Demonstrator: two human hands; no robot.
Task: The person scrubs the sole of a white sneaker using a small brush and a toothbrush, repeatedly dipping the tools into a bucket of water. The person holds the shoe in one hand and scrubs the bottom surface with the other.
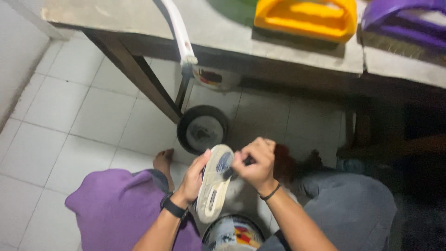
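White tiled floor (88, 116); sole-up whitish shoe (214, 183), worn tread, in left hand (194, 179) fingers; right hand (255, 163) fisted on small dark tool (231, 173).

Dim, flat indoor light leaves the floor tiles (69, 111) at left pale and evenly lit while deep shadow swallows the space under the table (223, 28) and the far right, with soft motion blur throughout, grainy darks, and no sharp glare.
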